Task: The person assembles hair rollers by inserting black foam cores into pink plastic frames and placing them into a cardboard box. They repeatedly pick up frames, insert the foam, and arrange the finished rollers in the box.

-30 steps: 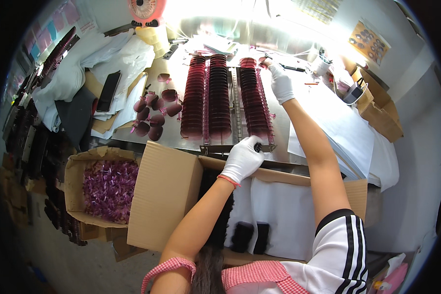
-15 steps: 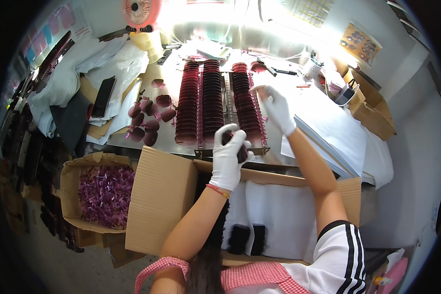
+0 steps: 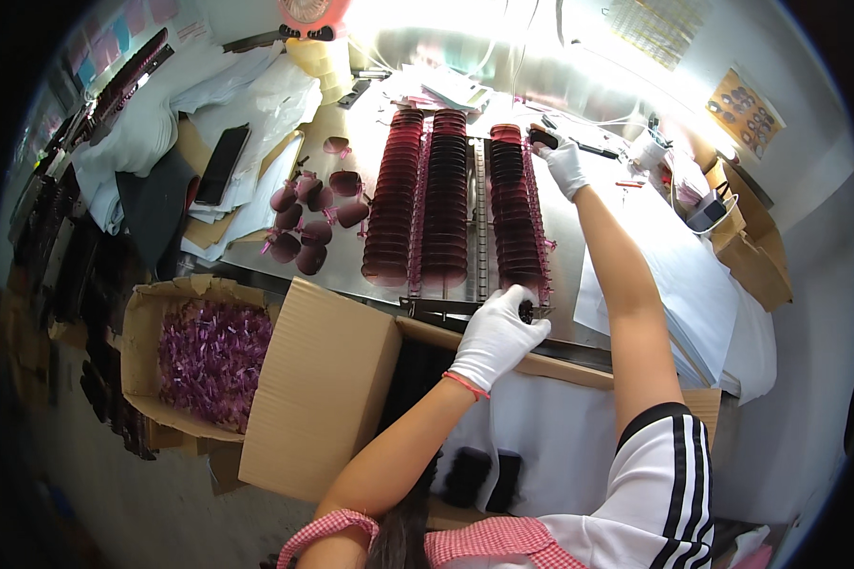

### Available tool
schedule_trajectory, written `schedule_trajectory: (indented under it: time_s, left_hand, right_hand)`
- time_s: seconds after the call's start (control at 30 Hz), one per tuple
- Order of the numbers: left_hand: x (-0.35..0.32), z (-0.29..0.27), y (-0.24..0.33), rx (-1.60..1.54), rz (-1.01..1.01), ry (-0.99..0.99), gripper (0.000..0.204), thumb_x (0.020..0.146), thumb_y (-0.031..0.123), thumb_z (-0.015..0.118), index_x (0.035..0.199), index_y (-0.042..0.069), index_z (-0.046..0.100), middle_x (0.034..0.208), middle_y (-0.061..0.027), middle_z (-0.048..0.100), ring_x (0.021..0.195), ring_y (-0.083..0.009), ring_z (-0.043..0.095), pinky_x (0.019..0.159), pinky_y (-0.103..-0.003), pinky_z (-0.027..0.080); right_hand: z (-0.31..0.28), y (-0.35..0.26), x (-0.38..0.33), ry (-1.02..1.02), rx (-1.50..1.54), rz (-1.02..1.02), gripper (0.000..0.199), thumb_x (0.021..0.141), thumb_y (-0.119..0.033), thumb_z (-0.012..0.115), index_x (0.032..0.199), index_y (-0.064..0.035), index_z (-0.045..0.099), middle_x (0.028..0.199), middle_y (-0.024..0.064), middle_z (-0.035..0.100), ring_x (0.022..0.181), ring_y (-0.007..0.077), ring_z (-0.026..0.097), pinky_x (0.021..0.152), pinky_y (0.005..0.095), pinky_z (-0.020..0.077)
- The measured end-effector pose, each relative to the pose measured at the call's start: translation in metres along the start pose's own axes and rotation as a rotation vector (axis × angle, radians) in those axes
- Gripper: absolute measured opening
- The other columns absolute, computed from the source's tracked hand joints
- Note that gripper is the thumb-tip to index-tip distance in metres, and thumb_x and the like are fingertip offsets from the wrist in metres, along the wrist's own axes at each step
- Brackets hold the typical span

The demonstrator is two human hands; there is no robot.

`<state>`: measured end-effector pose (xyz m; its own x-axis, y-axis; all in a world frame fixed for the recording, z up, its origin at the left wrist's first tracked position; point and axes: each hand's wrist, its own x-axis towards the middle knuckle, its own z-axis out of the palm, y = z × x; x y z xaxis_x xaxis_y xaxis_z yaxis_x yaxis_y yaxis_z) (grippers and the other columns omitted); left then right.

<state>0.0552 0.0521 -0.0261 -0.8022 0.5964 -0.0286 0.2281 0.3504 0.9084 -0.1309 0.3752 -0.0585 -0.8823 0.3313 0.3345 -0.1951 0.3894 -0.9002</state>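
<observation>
Three rows of dark red tinted lenses (image 3: 443, 199) stand closely stacked in a metal rack (image 3: 481, 204) on the bench. My left hand (image 3: 501, 334), in a white glove, is closed at the near right end of the rack. A small black object shows between its fingers, its kind too hidden to tell. Reaching to the far right end, my gloved right hand (image 3: 566, 171) pinches a dark tinted lens (image 3: 543, 138) beside the last row. Left of the rack, several loose tinted lenses (image 3: 312, 258) with pink tabs lie scattered.
An open carton (image 3: 323, 379) with white sheets and black pads stands against me. Left of it is a box (image 3: 142, 379) of purple plastic scraps. A phone (image 3: 223, 163) lies on papers at left; a paper stack (image 3: 674, 275) lies at right. A fan (image 3: 308, 14) stands behind.
My left hand has moved right and down to the rack's near right end. The right hand has reached farther away and now pinches a lens there. The view has shifted slightly.
</observation>
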Motion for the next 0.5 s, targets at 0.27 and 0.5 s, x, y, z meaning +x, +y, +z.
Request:
schedule_trajectory:
  time_s: [0.27,0.5]
  left_hand:
    - [-0.002,-0.005,-0.004,-0.496,0.057,0.033,0.032,0.081,0.011,0.077,0.109,0.005,0.062,0.092,-0.0024,0.063,0.073,-0.0088,0.059,0.069,-0.026,0.053]
    - [-0.015,-0.037,0.026,-1.488,0.015,0.034,0.040,0.100,0.031,0.057,0.135,0.016,0.046,0.107,-0.0031,0.057,0.096,-0.0147,0.058,0.083,-0.038,0.053]
  right_hand:
    - [0.018,-0.050,-0.026,0.483,-0.705,-0.115,0.040,0.091,-0.006,0.056,0.127,-0.0168,0.067,0.103,0.0204,0.070,0.086,0.0330,0.068,0.081,0.0406,0.0534]
    - [0.049,-0.195,-0.149,-0.058,-0.100,-0.316,0.038,0.096,0.000,0.048,0.133,-0.0008,0.060,0.124,0.0089,0.068,0.111,0.0141,0.062,0.102,0.0262,0.0451]
